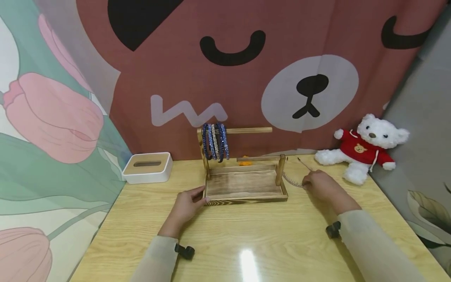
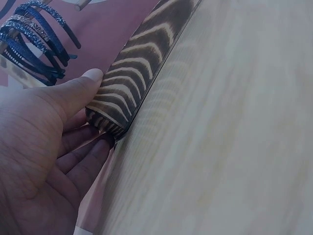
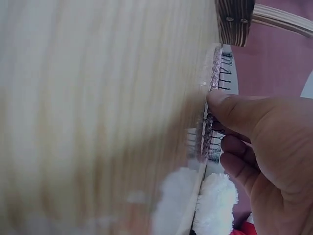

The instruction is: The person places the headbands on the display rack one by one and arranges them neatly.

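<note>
A wooden stand with a tray base [image 1: 243, 199] sits on the table, a post at each end. My left hand [image 1: 186, 204] grips the tray's front left corner, thumb on the striped front face [image 2: 134, 78] and fingers under its end. Several blue and silver headbands [image 1: 215, 141] hang on the upper bar [image 1: 250, 130], near the left post. To the right of the stand, my right hand [image 1: 322, 187] pinches a thin beaded headband [image 3: 215, 73] between thumb and fingers. Small dark teeth stick out along that headband, and my fingers cover its middle.
A white tissue box [image 1: 146, 176] with a wooden top stands left of the stand. At the back right sits a white teddy bear [image 1: 363, 150] in a red sweater. A lower bar [image 1: 260, 158] runs from the right post, with a small orange thing [image 1: 245, 161] behind it.
</note>
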### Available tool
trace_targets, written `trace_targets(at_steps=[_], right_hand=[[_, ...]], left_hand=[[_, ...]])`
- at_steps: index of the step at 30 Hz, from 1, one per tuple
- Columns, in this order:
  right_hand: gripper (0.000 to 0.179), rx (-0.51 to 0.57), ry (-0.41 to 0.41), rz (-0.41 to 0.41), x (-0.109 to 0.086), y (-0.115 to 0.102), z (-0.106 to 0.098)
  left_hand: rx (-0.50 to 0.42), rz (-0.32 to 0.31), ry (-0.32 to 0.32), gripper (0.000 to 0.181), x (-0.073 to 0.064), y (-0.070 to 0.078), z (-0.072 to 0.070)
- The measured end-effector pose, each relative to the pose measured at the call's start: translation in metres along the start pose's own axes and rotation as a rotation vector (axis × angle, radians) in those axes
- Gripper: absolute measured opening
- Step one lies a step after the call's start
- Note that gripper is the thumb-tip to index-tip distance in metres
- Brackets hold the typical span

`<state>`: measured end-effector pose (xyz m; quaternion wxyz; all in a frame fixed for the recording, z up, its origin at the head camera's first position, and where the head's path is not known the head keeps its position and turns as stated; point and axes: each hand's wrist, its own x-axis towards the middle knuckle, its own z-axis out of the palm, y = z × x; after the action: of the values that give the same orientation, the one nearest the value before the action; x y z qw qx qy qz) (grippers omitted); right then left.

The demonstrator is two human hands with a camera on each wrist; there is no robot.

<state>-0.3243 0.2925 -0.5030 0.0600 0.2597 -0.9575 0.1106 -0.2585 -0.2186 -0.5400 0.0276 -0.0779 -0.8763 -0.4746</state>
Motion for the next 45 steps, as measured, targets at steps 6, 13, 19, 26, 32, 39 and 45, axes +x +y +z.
trace_targets(at_steps=[6, 13, 19, 26, 32, 39, 45], right_hand=[[0.006, 0.11, 0.031, 0.103, -0.006, -0.008, -0.001], [0.018, 0.38, 0.137, 0.278, -0.016, -0.025, -0.011], [0.041, 0.724, 0.179, 0.361, -0.022, -0.041, -0.029], [0.031, 1.15, 0.282, 0.349, -0.023, -0.046, -0.042], [0.019, 1.312, 0.398, 0.292, -0.015, -0.059, -0.063], [0.02, 1.589, 0.544, 0.203, 0.01, -0.076, -0.094], [0.018, 1.748, 0.601, 0.195, 0.033, -0.087, -0.119]], left_hand=[[0.016, 0.003, -0.001, 0.056, 0.0, 0.001, 0.0], [0.022, -0.003, 0.007, 0.056, 0.0, -0.001, 0.0], [0.01, 0.001, 0.01, 0.057, 0.0, 0.0, -0.001], [0.027, 0.018, 0.008, 0.055, 0.001, 0.001, -0.001], [0.024, 0.0, 0.006, 0.056, 0.001, 0.003, -0.001], [0.02, -0.003, 0.003, 0.056, 0.0, 0.002, -0.001], [0.027, 0.002, 0.006, 0.055, 0.0, 0.001, 0.0]])
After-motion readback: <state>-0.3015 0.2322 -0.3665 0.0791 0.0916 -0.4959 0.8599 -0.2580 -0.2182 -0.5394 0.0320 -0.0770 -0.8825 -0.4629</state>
